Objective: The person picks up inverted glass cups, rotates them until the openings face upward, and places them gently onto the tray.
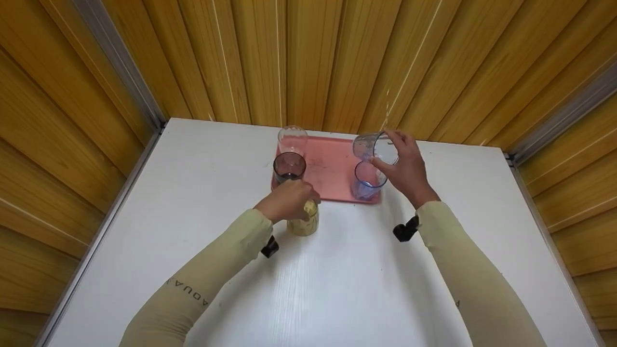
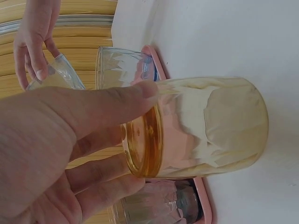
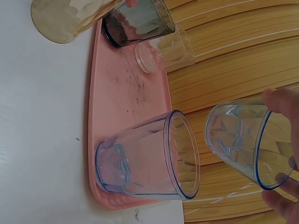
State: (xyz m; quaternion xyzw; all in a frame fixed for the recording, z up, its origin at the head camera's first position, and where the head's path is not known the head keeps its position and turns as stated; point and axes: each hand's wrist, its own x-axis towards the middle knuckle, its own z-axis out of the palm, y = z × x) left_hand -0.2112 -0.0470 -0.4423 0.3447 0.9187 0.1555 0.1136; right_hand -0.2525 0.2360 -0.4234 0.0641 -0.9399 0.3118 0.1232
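Observation:
My left hand [image 1: 289,198] holds a yellow glass [image 2: 210,126] in front of the tray's left side. The thick amber base is at my fingers and its mouth faces the table; whether it touches the table I cannot tell. My right hand [image 1: 407,166] grips a clear bluish glass [image 3: 236,140] near its blue rim, tilted and raised over the tray's right end. Below it, a blue-rimmed glass [image 3: 140,158] stands upright on the pink tray [image 1: 332,168]. A dark grey glass [image 1: 289,166] and a clear glass [image 1: 292,139] stand at the tray's left end.
The tray lies on a white table [image 1: 217,202], close to its far edge. Behind and beside the table rise yellow wood-look panels [image 1: 313,62] with grey metal posts at the corners. Dark marks show on the tray's middle.

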